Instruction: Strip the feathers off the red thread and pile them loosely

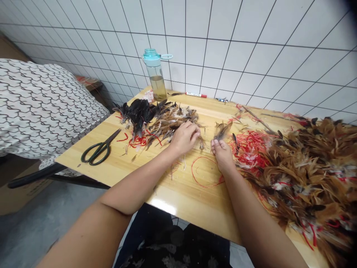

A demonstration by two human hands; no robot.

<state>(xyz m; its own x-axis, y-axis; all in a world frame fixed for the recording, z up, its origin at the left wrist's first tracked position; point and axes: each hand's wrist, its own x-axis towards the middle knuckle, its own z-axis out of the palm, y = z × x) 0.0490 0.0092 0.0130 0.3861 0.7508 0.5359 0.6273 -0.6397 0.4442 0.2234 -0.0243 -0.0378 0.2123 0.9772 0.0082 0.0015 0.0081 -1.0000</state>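
My right hand (222, 153) is closed on the base of a small bunch of brown feathers (223, 129), whose tips point up and away. To its left, over the edge of a loose pile of brown and white feathers (164, 121), is my left hand (185, 137). Its fingers are curled together; what they hold, if anything, I cannot make out. A few stray feathers (202, 143) show just beside its fingertips. Between my forearms a loop of thin red string (192, 172) lies on the wooden table (200, 208).
Black-handled scissors (100, 149) lie at the left, before black feathers (136, 113). A water bottle (156, 76) and a red-and-white marker (196, 95) are along the wall. At right are red string scraps (252, 149) and a big heap of brown feathers (309, 167). Patterned cloth (47, 108) hangs left.
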